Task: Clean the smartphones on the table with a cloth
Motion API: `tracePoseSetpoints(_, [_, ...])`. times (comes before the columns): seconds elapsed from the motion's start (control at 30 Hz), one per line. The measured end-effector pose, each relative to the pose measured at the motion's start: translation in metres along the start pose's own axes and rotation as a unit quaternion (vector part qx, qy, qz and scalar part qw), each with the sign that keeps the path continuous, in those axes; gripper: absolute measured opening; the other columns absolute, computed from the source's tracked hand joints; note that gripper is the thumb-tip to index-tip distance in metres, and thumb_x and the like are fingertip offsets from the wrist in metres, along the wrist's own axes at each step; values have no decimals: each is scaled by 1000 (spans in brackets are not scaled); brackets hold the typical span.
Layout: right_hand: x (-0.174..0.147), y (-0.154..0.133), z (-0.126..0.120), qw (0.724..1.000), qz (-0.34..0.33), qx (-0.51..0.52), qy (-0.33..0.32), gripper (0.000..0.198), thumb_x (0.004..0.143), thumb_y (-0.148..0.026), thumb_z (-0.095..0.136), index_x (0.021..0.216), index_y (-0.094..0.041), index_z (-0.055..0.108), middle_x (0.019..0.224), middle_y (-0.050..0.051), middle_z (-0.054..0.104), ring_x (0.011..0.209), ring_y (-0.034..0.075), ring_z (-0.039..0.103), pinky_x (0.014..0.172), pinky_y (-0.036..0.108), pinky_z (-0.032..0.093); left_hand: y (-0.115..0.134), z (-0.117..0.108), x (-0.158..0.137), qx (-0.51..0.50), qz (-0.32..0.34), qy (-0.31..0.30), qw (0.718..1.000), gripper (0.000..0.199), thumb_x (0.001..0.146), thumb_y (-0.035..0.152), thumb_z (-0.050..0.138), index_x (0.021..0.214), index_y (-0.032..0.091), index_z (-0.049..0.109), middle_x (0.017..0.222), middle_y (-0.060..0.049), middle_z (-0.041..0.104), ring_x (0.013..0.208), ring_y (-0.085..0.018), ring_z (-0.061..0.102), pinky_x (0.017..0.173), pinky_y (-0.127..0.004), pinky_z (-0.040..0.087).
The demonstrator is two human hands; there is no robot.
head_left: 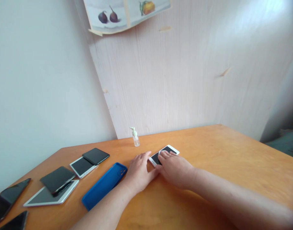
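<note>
A white smartphone (169, 149) with a dark screen lies face up on the wooden table. My left hand (139, 171) steadies its near left end, thumb on one side and fingers on the other. Pressed to the screen under the fingers of my right hand (176, 169) is a small white wipe (162, 152), mostly hidden; whether it is paper or cloth I cannot tell. Just left of my left hand rests a blue phone case (101, 185), partly behind my forearm. Behind the phone stands a clear pump bottle (135, 139), upright.
On the left of the table (232, 159) lie several more devices: a black tablet (96, 156) over a white one (80, 167), a dark one (56, 179) over another white one (43, 196), and a black phone (10, 199). A wood-grain panel (172, 80) rises behind the table.
</note>
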State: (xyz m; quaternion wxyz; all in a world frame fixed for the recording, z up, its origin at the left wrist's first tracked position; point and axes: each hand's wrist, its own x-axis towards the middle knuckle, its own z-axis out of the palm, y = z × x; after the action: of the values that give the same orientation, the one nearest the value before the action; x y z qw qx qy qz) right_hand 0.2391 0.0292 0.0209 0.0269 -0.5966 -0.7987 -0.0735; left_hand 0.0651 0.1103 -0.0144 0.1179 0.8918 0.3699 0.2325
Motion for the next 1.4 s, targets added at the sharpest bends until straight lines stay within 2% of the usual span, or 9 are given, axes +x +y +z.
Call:
tracePoseSetpoints(0.13, [-5, -12, -4, 993, -115, -29, -4, 30, 95, -25, 44, 107, -19, 71, 122, 18, 63, 113, 35, 57, 89, 48, 48, -2, 0, 0, -2, 6, -2, 1000, 61, 77, 36, 71, 132, 21, 50, 128, -11, 62, 119, -30, 55, 102, -43, 41])
tracePoseSetpoints(0.37, [-4, 15, -18, 992, 93, -34, -81, 31, 92, -21, 46, 108, -19, 73, 106, 20, 68, 106, 35, 62, 79, 45, 52, 5, -5, 0, -10, 1, -9, 1000, 51, 82, 50, 66, 125, 24, 56, 123, -9, 64, 117, -30, 56, 99, -43, 42])
tracePoseSetpoints(0.53, [-13, -26, -26, 991, -82, -65, -85, 26, 90, -25, 54, 107, -22, 73, 111, 19, 68, 105, 34, 61, 77, 45, 53, 4, -3, 1, 13, 1, 0, 1000, 48, 82, 49, 66, 122, 25, 57, 117, -8, 65, 113, -29, 58, 95, -40, 44])
tracePoseSetpoints(0.6, [-14, -26, -25, 989, -101, -66, -87, 27, 89, -25, 55, 110, -23, 72, 111, 18, 68, 103, 33, 61, 75, 43, 53, 4, -3, 1, 19, 1, -2, 1000, 47, 82, 48, 67, 122, 24, 57, 116, -8, 65, 112, -29, 58, 94, -40, 44])
tracePoseSetpoints(0.83, [-1, 21, -14, 989, 81, -73, -98, 32, 93, -17, 44, 108, -18, 73, 110, 20, 67, 105, 34, 62, 77, 42, 52, 4, -4, 1, 7, 12, -1, 1000, 49, 81, 48, 68, 123, 26, 56, 117, -7, 66, 113, -29, 58, 94, -40, 44])
tracePoseSetpoints(1.07, [-5, -14, -5, 989, -145, -39, 15, 28, 96, -26, 45, 107, -21, 70, 113, 14, 66, 107, 29, 60, 84, 40, 50, 0, -1, 0, 13, 18, 1, 1000, 50, 77, 30, 70, 124, 23, 54, 118, -8, 64, 111, -28, 58, 96, -39, 43])
tracePoseSetpoints(1.2, [2, 14, 5, 996, -81, -23, 5, 27, 97, -25, 45, 111, -22, 68, 111, 12, 67, 105, 27, 62, 82, 36, 50, 2, -2, 0, 8, 16, -1, 1000, 49, 81, 43, 67, 123, 24, 55, 118, -7, 64, 112, -28, 57, 95, -40, 43])
tracePoseSetpoints(1.33, [8, 36, 16, 999, 34, -24, 19, 30, 98, -27, 41, 103, -19, 70, 114, 16, 66, 111, 32, 60, 92, 46, 46, 3, -1, 0, 7, 11, 2, 1000, 50, 81, 48, 66, 124, 25, 55, 119, -7, 64, 114, -28, 57, 96, -40, 43])
tracePoseSetpoints(1.4, [8, 29, 19, 999, 10, 7, 35, 32, 99, -28, 39, 107, -18, 69, 115, 17, 66, 115, 33, 58, 97, 50, 43, 2, 0, 0, 6, 13, 4, 1000, 50, 81, 47, 66, 124, 24, 54, 121, -7, 64, 115, -29, 56, 97, -41, 43])
